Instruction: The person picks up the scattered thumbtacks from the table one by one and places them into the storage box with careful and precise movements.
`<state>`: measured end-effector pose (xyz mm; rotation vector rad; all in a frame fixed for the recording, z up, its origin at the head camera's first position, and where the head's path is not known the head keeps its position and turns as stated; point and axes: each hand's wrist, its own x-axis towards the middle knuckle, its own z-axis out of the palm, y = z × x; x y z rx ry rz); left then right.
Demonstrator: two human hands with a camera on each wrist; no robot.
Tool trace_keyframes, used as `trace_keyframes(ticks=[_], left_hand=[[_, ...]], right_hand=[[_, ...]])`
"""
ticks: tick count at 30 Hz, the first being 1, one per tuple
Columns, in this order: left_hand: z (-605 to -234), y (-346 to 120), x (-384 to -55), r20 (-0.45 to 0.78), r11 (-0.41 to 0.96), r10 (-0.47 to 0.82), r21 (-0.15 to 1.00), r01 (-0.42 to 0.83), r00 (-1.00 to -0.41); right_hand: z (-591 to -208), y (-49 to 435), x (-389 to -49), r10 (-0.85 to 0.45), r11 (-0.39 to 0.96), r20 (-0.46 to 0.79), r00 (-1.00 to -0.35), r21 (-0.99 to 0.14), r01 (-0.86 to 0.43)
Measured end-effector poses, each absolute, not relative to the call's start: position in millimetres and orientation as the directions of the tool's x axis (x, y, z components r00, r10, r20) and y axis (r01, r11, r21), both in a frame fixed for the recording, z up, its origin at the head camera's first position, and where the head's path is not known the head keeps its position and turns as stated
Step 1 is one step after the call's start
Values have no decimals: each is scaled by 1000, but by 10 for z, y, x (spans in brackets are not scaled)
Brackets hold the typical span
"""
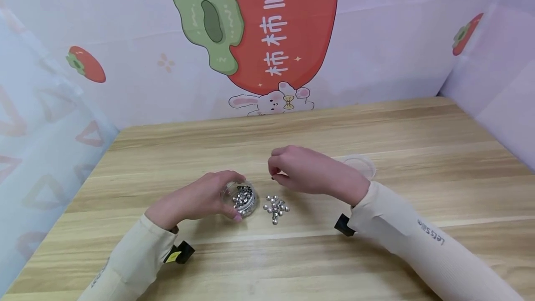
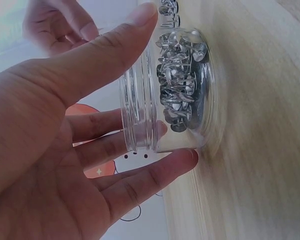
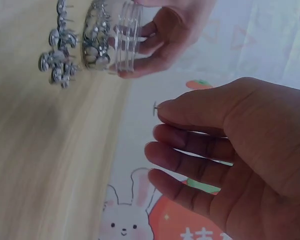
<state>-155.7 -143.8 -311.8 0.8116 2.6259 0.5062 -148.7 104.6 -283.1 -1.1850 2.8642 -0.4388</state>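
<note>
My left hand [image 1: 200, 197] grips a small clear round jar [image 2: 140, 125], with the thumb on one side and fingers on the other. Silver thumbtacks [image 2: 177, 85] fill part of the jar, which has a threaded, uncovered mouth. Just right of it, a loose pile of more silver thumbtacks [image 1: 276, 209] lies on the tabletop. My right hand [image 1: 307, 171] hovers above and to the right of that pile. In the right wrist view, its thumb and forefinger pinch a single thumbtack [image 3: 155, 109]; the other fingers are loosely bent.
A clear round lid [image 1: 361, 165] lies on the wooden table [image 1: 292, 264], partly behind my right wrist. Printed cloth [image 1: 138, 78] with persimmons and a rabbit stands along the back edge, and light panels rise at both sides.
</note>
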Motion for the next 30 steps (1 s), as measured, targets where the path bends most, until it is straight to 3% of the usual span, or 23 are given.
trace_keyframes(ticks=[14, 24, 30], left_hand=[[-3129, -1484, -1566, -195, 743, 626, 444, 500, -755], [-3106, -1444, -1578, -199, 734, 634, 460, 500, -747], [-3105, -1463, -1574, -197, 737, 640, 431, 521, -743]], right_hand=[[-2877, 625, -1482, -738, 623, 183, -649, -183, -760], [-2895, 592, -1483, -731, 624, 209, -650, -181, -760], [-2907, 597, -1489, -704, 666, 178, -688, -172, -726]])
